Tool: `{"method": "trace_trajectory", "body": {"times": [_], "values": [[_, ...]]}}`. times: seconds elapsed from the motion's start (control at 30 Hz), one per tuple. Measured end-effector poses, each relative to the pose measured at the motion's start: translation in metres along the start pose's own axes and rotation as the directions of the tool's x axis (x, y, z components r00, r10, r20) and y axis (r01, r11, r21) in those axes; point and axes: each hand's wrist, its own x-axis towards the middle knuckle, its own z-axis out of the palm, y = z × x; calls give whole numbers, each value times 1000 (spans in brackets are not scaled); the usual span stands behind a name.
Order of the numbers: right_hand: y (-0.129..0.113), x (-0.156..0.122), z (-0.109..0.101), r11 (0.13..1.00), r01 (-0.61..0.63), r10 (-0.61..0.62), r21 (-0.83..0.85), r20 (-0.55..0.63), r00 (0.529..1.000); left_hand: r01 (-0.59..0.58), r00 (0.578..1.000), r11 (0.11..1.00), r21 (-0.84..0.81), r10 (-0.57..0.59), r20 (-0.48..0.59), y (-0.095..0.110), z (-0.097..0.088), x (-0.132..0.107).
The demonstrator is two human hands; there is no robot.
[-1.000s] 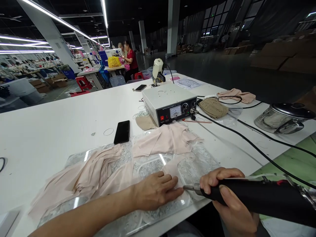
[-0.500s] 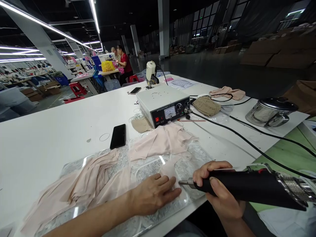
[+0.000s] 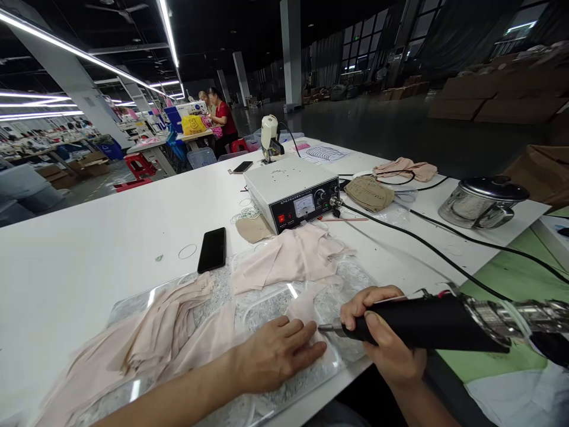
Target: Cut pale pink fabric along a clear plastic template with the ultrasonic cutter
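Note:
My left hand [image 3: 278,353] lies flat, fingers stretched out, pressing a pale pink fabric piece [image 3: 306,308] onto a clear scratched plate [image 3: 351,276] at the table's near edge. My right hand [image 3: 382,341] is wrapped round a black hand-held cutting tool [image 3: 427,323]; its metal tip touches the fabric just right of my left fingertips. A black cable [image 3: 422,243] runs from the tool to a white control box [image 3: 293,193] behind the plate. More pink fabric pieces [image 3: 288,258] are piled on the plate, and a longer heap of fabric [image 3: 146,332] lies to the left.
A black phone [image 3: 212,249] lies left of the box. A steel pot [image 3: 482,203] with a lid stands at the right. Tan and pink fabric pieces [image 3: 371,193] lie behind the cable. A second phone [image 3: 242,166] and a small white machine [image 3: 268,136] sit farther back. People work at distant tables.
The view has shifted slightly; my right hand and the tool have moved a little to the left and up, with the tip staying at the fabric. My left hand keeps its place.

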Motion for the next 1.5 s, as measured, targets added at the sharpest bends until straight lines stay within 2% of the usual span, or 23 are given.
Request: {"method": "trace_trajectory", "body": {"times": [0.17,0.3,0.4,0.53,0.7,1.0,1.37,1.5], "values": [[1,0,-9,1000,-2,2,26,1,1000,21,999,996,-89,-23,-26,-3,-1,-4],[-4,-5,-14,998,23,-26,63,47,999,31,998,990,-140,-39,-58,-8,-3,-14],[-8,-10,-12,998,-34,32,56,44,999,59,997,989,-138,-65,-39,-8,-6,-20],[-12,-16,-10,990,-126,126,55,10,992,81,996,987,-135,-85,-24,2,-15,-22],[-16,-17,-14,986,-148,146,73,30,989,101,995,980,-172,-100,10,14,-24,-22],[-13,-19,-9,981,-172,169,91,35,985,11,1000,991,-135,-12,-2,-1,-18,-13],[-10,-19,-12,980,-188,184,65,53,981,19,999,992,-125,-23,-37,-7,-15,-12],[-11,-20,-11,978,-201,200,48,33,979,34,999,993,-116,-36,-19,-8,-13,-13]]}}
